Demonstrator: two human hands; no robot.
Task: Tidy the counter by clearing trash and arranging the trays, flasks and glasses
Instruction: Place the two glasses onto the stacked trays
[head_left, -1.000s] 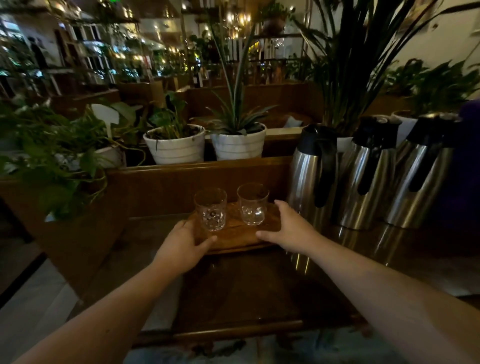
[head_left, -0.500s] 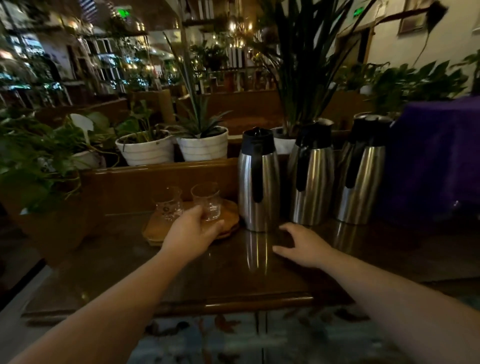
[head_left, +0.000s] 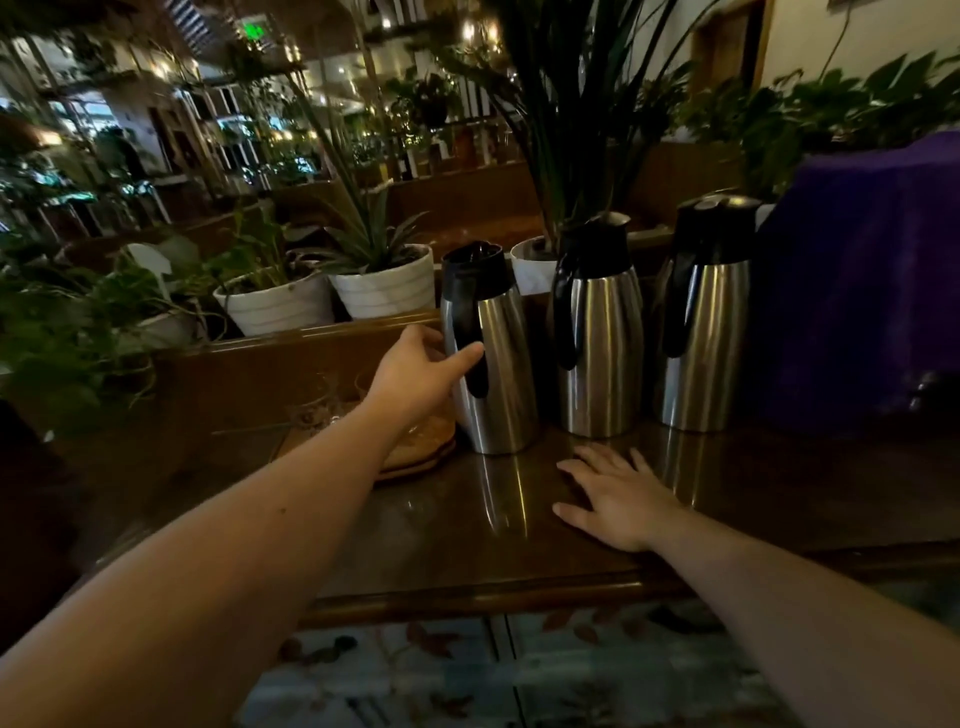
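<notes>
At the back of the bench (head_left: 467, 525), three flasks stand upright in a row — the nearest flask (head_left: 493, 358) at about twelve o'clock from the left hand's knuckles, the middle flask (head_left: 597, 338) and the far flask (head_left: 701, 322) off toward one and two o'clock. The left hand (head_left: 415, 371) is the nearer one: its fingers (head_left: 465, 356) are spread and uncurled, the tip of one touching the black handle, not yet wrapped round it. That handle runs top to bottom down the side facing the hand, along the flask's vertical long axis, so I judge a sideways wrap is what comes next. The right hand (head_left: 618, 499) lies flat and splayed on the bench at six o'clock from the middle flask, gripping nothing. Bodies are brushed steel, tapering upward to glossy black lids; likely smooth and slippery. Just left of the nearest flask sits a wooden tray (head_left: 421, 447) with a clear glass (head_left: 314, 405) — partly hidden by the forearm
</notes>
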